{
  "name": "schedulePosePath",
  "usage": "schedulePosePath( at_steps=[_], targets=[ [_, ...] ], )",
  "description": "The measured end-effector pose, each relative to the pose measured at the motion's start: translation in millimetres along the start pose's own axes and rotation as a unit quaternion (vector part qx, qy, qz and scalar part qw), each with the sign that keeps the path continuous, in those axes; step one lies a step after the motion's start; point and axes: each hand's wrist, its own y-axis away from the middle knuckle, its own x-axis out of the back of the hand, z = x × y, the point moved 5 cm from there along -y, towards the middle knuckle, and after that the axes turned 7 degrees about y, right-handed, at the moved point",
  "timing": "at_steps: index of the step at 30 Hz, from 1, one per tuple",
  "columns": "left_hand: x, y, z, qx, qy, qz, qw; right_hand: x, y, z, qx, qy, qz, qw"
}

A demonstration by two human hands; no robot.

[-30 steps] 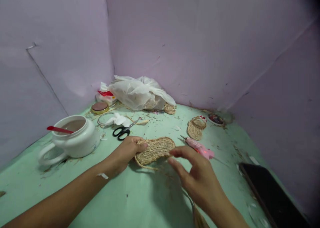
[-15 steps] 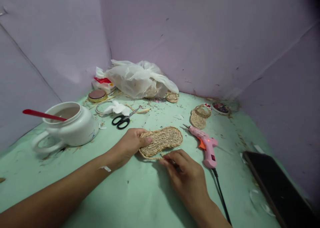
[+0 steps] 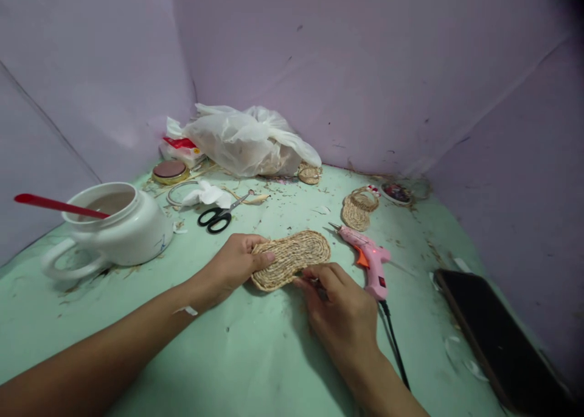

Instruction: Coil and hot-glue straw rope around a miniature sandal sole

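Two hands (image 3: 235,262) (image 3: 340,301) at sole (image 3: 303,249) edges, open tabletop (image 3: 223,362)

hands (image 3: 235,260): 2 | woven pieces (image 3: 296,255): 3 | glue gun (image 3: 376,269): 1 | scissors (image 3: 229,211): 1 | mug (image 3: 125,240): 1

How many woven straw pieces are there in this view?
3: the tan sole-shaped straw piece held by the left hand; the smaller looped straw piece behind the pink plastic glue gun; the small straw piece beside the white plastic bag. The bag may hide others.
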Motion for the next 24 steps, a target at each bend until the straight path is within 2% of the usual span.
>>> schedulePosePath(
  at_steps=[4,7,10,14,16,18,21,24],
  targets=[
    [-0.4,0,0,0.001,-0.010,-0.013,1.000,2,-3,8,-0.032,-0.013,-0.017,0.999],
    [-1.1,1,1,-0.002,-0.015,-0.022,1.000,6,-4,13,-0.063,0.009,0.017,0.998],
    [-2.1,2,3,-0.002,-0.023,-0.028,0.999,8,-5,14,-0.055,0.036,0.035,0.997],
    [-3.5,5,7,0.007,-0.050,-0.036,0.998,-1,-6,15,-0.014,0.004,-0.039,0.999],
    [-6.1,8,8,0.024,-0.064,-0.065,0.996,-6,-6,15,0.007,-0.021,-0.085,0.996],
    [-9.1,11,8,0.049,-0.090,-0.104,0.989,-7,-6,13,0.030,-0.028,-0.104,0.994],
    [-10.8,14,11,0.065,-0.124,-0.143,0.980,-4,-7,9,0.062,-0.032,-0.079,0.994],
    [-14.5,17,16,0.056,-0.094,-0.199,0.974,2,-7,7,0.069,-0.054,-0.043,0.995]
  ],
)
